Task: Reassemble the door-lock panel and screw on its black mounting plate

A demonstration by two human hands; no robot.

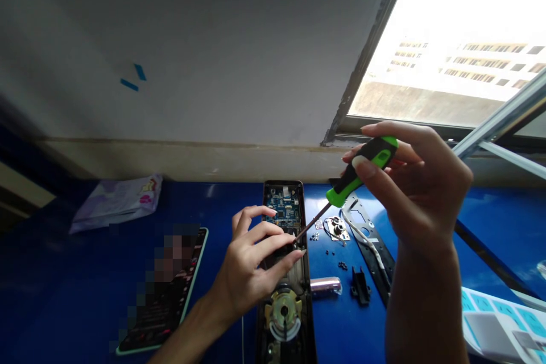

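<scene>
My right hand (420, 176) grips a green and black screwdriver (360, 173) by its handle, with the shaft slanting down to the left. Its tip meets the middle of a long dark device housing (309, 296), right beside the fingertips of my left hand (260, 253). That hand rests over the housing, thumb and index finger close together around the tip; whether they pinch a small part is not clear. Inside the housing a blue circuit board (284, 205) shows at the far end, and a round metal part (284, 310) sits nearer me.
Right of the housing lie small screws (342, 265), a camera-like module (336, 228), a pink cylinder (326, 286), a black bracket (360, 286) and a long black plate (371, 239) with a white cable. A phone (170, 290) and a purple packet (117, 202) lie left, on the blue table (81, 290).
</scene>
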